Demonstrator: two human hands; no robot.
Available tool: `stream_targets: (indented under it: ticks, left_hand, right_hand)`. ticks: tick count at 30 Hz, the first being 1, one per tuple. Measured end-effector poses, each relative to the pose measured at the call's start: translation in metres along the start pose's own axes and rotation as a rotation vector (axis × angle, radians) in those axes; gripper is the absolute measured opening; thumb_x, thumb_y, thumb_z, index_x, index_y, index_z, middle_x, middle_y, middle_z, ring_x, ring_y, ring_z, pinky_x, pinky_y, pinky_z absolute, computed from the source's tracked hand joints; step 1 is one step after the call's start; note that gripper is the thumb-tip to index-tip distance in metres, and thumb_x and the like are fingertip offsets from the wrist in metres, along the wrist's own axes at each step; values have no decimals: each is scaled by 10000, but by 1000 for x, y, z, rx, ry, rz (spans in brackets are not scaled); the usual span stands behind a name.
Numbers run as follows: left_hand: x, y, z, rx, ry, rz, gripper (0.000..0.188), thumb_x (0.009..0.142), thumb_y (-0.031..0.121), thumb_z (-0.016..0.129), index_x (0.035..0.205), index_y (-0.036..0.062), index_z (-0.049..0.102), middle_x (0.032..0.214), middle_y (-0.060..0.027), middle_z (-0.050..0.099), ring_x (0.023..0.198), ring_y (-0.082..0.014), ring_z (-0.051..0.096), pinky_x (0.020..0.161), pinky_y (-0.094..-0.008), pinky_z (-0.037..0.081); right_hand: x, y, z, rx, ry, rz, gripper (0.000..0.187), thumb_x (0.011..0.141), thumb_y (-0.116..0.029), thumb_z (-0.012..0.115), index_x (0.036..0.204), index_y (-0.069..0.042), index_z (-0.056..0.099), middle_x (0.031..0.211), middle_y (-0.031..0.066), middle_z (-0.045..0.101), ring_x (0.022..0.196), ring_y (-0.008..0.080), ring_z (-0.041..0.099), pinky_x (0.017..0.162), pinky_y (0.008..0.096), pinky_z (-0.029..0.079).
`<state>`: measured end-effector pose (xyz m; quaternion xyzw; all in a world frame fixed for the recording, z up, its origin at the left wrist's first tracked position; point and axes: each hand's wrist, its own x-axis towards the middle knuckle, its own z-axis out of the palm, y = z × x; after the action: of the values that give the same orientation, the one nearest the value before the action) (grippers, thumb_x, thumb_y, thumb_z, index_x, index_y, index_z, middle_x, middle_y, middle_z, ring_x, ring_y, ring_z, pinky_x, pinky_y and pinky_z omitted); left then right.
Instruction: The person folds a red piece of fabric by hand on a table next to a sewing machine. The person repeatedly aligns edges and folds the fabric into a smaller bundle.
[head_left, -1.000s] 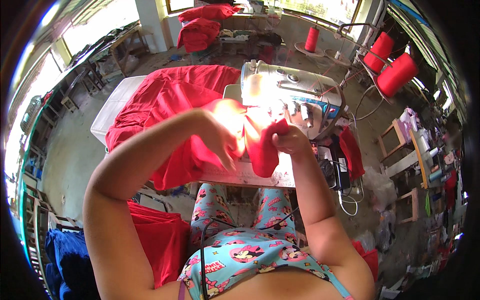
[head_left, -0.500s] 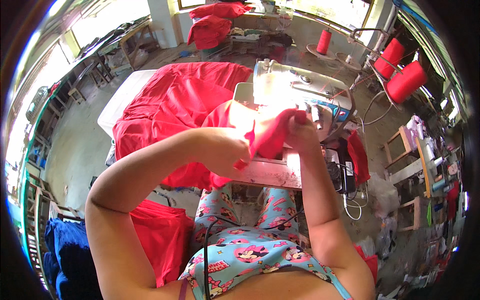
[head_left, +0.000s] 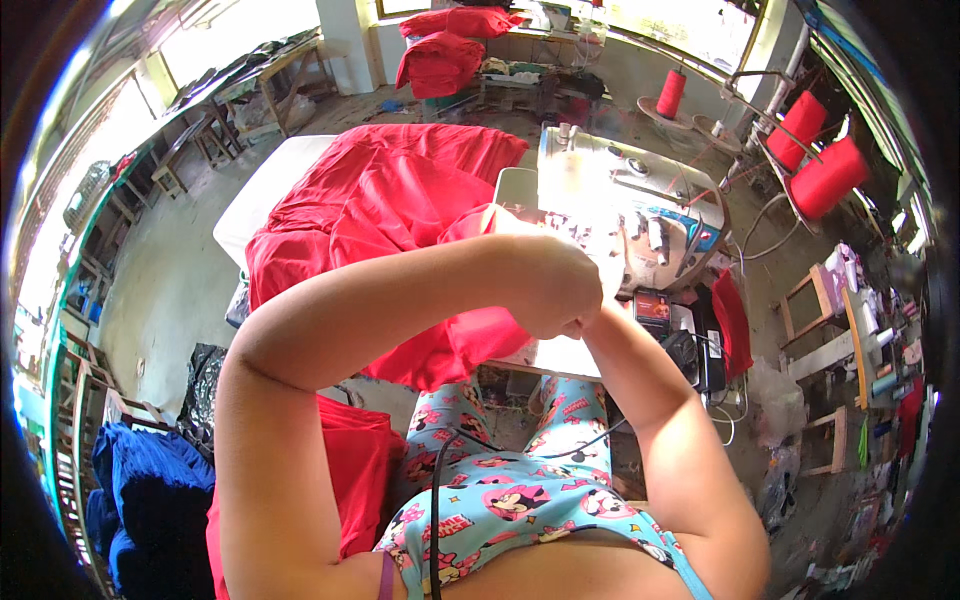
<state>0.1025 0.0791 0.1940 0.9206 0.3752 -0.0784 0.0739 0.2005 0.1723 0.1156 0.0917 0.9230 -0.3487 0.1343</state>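
My left hand is closed, its fingers curled, in front of the sewing machine. What it holds is hidden by the back of the hand. My right hand meets it from the right and is mostly covered by it; its fingers do not show. A large red cloth lies spread over the table left of the machine. Part of this cloth hangs below my left forearm, beside the hand and over the table's near edge. Strong glare washes out the area around the needle.
Red thread cones stand on a rack right of the machine. More red cloth and a dark blue cloth pile lie at lower left. A black cable crosses my lap. Wooden stools stand at right.
My left hand has moved right and now crosses in front of my right hand. The red cloth piece seen between the hands is now hidden. The whole view has shifted slightly.
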Motion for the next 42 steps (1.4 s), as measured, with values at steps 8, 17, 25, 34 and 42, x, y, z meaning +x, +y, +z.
stream_targets:
  ticks: [8, 17, 25, 34, 42]
  left_hand:
    - [-39, -35, -21, -166, -306, -333, 297, 716, 426, 726, 807, 143, 725, 926, -72, 673, 892, -234, 615, 825, -421, 438]
    - [-16, -35, -3, -241, -285, -123, 321, 766, 381, 714, 889, 85, 699, 965, -69, 650, 933, -243, 593, 832, -388, 436]
    - [-33, -37, -4, -377, -55, -95, 218, 780, 197, 710, 951, 66, 678, 905, -78, 663, 867, -254, 621, 784, -349, 476]
    - [-40, -23, -3, -353, 143, -250, 478, 771, 125, 723, 1174, 95, 466, 1042, -160, 607, 965, -305, 601, 806, -399, 476]
    - [-42, -22, -1, -426, 232, -200, 530, 757, 99, 733, 1157, 81, 386, 992, -181, 588, 928, -348, 592, 782, -429, 462]
  right_hand:
    - [-17, 11, -22, 407, -119, -88, 323, 889, -347, 606, 797, -39, 627, 686, 2, 559, 654, 115, 514, 609, 275, 433]
    - [-51, 0, -10, -287, 106, -153, 147, 880, -124, 547, 920, -28, 651, 755, 145, 632, 707, 267, 607, 664, 357, 482]
    - [-61, 16, 38, 166, 774, -454, 277, 803, -58, 629, 1074, -89, 578, 993, 90, 636, 936, 179, 624, 809, 317, 490]
    - [-60, 16, 43, 159, 696, -359, 263, 789, -256, 698, 943, -46, 663, 803, 129, 648, 742, 234, 625, 693, 337, 489]
    - [-52, -10, 49, 601, 951, -519, 323, 796, -376, 710, 900, -71, 715, 1163, 185, 567, 1132, 238, 520, 950, 395, 384]
